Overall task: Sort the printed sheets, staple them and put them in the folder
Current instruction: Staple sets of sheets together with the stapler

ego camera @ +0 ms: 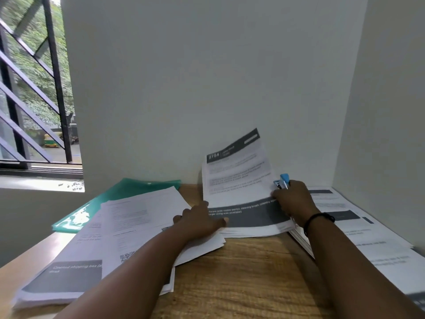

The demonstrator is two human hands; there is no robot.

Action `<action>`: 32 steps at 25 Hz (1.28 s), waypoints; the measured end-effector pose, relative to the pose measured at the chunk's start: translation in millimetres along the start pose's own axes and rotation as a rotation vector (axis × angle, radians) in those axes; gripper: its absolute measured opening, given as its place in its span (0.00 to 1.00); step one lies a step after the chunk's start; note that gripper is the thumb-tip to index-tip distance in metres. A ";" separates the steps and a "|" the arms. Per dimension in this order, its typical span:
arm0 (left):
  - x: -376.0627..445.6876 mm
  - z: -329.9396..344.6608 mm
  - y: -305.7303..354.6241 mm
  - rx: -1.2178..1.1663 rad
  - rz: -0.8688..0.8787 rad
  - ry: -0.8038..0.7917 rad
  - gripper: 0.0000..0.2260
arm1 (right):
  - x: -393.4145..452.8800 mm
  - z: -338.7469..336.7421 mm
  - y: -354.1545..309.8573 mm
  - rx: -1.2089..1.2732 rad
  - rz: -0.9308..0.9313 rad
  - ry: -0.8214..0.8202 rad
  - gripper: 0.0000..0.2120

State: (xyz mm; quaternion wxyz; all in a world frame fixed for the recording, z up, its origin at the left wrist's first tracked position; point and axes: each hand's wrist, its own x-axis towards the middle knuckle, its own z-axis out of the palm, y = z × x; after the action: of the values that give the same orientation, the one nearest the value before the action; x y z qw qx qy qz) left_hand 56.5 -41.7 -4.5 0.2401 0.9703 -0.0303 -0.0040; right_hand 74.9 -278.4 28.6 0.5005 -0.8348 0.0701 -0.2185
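Note:
A set of printed sheets (239, 180) with a dark header band leans against the back wall, its lower end on the wooden desk (241, 272). My left hand (200, 221) grips its lower left edge, thumb on top of the dark band. My right hand (293, 202) holds a blue stapler (283, 180) at the set's right edge. A green plastic folder (119, 194) lies at the back left, partly under a loose pile of printed sheets (128, 229).
Another stack of printed sheets (358, 231) fills the right side of the desk along the side wall. White walls close the desk at the back and right. A barred window (34, 88) is at the left.

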 end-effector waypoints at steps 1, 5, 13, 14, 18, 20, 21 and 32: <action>0.0 -4.7 -1.5 -0.135 0.023 -0.003 0.34 | -0.6 -3.5 -4.0 0.078 -0.009 0.055 0.08; -5.3 -20.2 2.1 -0.726 0.133 0.110 0.22 | -6.4 -11.6 -20.1 0.375 -0.020 0.198 0.08; -29.9 -71.4 -3.6 -1.585 0.112 0.024 0.19 | -33.5 11.5 -34.3 0.399 -0.089 -0.033 0.07; -30.2 -72.6 -5.7 -1.561 0.147 -0.008 0.19 | -36.7 17.1 -34.7 0.369 -0.117 -0.053 0.07; -17.2 -66.4 -10.5 -1.278 0.129 0.272 0.07 | -36.5 24.3 -33.3 0.338 -0.245 0.005 0.05; -16.0 -58.9 -6.5 -1.045 0.218 0.424 0.08 | -32.7 22.6 -30.4 0.362 -0.301 0.034 0.03; -14.1 -51.3 -5.1 -0.924 0.278 0.449 0.10 | -30.6 22.3 -27.9 0.356 -0.313 0.037 0.03; 6.7 -11.1 -6.7 -0.922 0.234 0.283 0.17 | -19.0 22.5 1.3 0.247 -0.233 0.033 0.07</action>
State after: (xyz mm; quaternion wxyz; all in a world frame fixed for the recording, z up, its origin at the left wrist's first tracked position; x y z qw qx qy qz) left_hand 63.8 -31.0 2.3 0.6446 0.7443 -0.1013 0.1419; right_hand 67.8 -254.4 12.8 0.5691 -0.7658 -0.0464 -0.2959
